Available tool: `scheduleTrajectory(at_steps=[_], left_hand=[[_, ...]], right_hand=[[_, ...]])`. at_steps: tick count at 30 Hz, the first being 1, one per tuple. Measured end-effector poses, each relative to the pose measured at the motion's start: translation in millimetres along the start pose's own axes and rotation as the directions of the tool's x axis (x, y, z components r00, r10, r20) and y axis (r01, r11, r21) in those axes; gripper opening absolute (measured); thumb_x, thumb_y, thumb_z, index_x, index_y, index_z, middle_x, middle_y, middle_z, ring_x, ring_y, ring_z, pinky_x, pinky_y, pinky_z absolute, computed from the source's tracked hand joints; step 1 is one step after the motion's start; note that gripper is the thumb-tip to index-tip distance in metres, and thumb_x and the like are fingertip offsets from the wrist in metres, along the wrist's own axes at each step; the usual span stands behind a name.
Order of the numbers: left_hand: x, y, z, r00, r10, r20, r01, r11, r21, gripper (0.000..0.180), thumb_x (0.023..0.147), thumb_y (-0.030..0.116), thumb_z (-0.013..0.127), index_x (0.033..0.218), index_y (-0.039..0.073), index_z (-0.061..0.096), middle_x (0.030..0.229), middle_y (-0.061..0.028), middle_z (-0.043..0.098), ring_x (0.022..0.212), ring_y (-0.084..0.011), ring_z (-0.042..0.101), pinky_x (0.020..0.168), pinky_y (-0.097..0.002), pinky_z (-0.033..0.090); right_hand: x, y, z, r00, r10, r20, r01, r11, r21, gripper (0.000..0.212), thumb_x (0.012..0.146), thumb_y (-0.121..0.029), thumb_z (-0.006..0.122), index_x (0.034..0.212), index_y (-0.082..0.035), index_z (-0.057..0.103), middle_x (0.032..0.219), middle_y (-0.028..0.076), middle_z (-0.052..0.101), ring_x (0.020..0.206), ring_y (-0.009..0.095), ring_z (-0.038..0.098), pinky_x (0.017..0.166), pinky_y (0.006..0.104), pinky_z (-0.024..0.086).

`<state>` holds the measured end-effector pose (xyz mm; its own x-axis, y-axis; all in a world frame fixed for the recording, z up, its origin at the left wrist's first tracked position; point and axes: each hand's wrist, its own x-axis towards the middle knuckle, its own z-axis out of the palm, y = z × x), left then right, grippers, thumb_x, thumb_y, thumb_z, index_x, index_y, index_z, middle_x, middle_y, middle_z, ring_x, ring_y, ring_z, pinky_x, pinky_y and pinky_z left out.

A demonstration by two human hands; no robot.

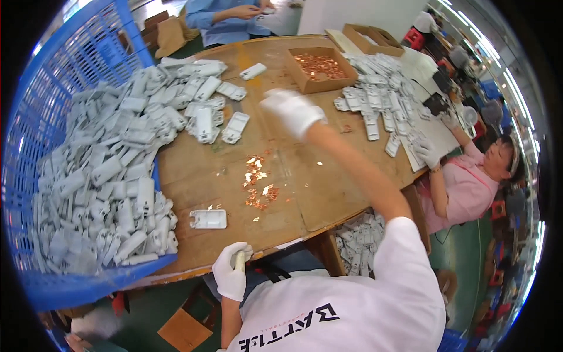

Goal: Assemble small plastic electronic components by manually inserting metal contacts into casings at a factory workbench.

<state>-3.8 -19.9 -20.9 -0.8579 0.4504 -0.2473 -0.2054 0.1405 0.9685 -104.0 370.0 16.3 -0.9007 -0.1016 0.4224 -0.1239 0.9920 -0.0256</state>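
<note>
Near the front edge of the table, my left hand in a white glove is closed around a narrow pale plastic piece, seen edge-on. My right hand, also gloved, reaches out over the middle of the table, smeared by motion, so its fingers do not show clearly. Close to my left hand lies a single white plastic housing with its hollow side up. Small copper-coloured metal pieces are scattered between my hands. A few more white housings lie left of my right hand.
On the left a blue plastic crate spills a heap of white housings. A cardboard box of copper pieces stands at the back, beside piled housings. Another box of housings is below the table edge. Co-workers sit right and opposite.
</note>
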Motion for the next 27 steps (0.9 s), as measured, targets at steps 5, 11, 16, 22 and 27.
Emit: scheduleTrajectory(at_steps=[5,11,16,22,27], left_hand=[[19.3,20.1,14.6,0.972,0.169,0.161,-0.186,0.978,0.096,0.019,0.089,-0.011,0.053,0.102,-0.004,0.065,0.092,-0.0106,0.068,0.086,-0.0169,0.068,0.081,-0.0282,0.055],[22.5,-0.3,11.7,0.959,-0.016,0.283,0.067,0.983,-0.173,0.020,0.094,-0.005,0.051,0.112,-0.004,0.059,0.101,-0.0137,0.068,0.092,-0.0216,0.068,0.085,-0.0333,0.056],[34.9,6.6,18.6,0.979,0.158,0.128,-0.101,0.924,-0.368,0.045,0.097,0.007,0.053,0.139,-0.002,0.040,0.133,-0.0188,0.052,0.119,-0.0267,0.057,0.096,-0.0375,0.051],[59.0,-14.9,31.0,0.984,0.169,-0.048,-0.162,0.761,-0.629,0.044,0.100,0.017,0.047,0.140,0.001,0.038,0.134,-0.0132,0.049,0.124,-0.0206,0.049,0.102,-0.0363,0.042],[40.1,-15.0,22.2,0.999,0.011,-0.035,-0.032,0.729,-0.684,0.025,0.100,0.021,0.050,0.118,0.004,0.053,0.098,-0.0092,0.064,0.082,-0.0207,0.066,0.075,-0.0378,0.056]], right_hand=[[23.2,-8.5,63.2,0.964,-0.263,0.048,0.261,0.964,0.051,0.029,0.078,-0.004,0.061,0.106,-0.011,0.065,0.111,0.007,0.061,0.103,0.024,0.059,0.091,0.0360,0.049],[41.1,-15.7,44.6,0.917,0.017,0.398,0.064,0.980,-0.189,0.015,0.078,-0.011,0.066,0.092,-0.008,0.067,0.101,0.010,0.065,0.098,0.028,0.063,0.083,0.0392,0.052],[16.1,-89.6,-16.4,0.917,0.298,0.264,-0.359,0.906,0.223,0.014,0.083,-0.015,0.058,0.091,-0.005,0.064,0.094,0.017,0.062,0.092,0.035,0.061,0.082,0.0424,0.050],[-74.5,-238.3,-10.3,0.964,0.195,0.182,-0.266,0.747,0.610,0.019,0.083,-0.005,0.061,0.101,-0.003,0.057,0.102,0.016,0.056,0.103,0.035,0.055,0.087,0.0395,0.049],[-103.5,-221.3,-25.5,0.842,0.475,0.256,-0.301,0.019,0.954,0.024,0.080,0.003,0.064,0.103,-0.003,0.062,0.095,0.010,0.062,0.084,0.019,0.065,0.075,0.0309,0.053]])
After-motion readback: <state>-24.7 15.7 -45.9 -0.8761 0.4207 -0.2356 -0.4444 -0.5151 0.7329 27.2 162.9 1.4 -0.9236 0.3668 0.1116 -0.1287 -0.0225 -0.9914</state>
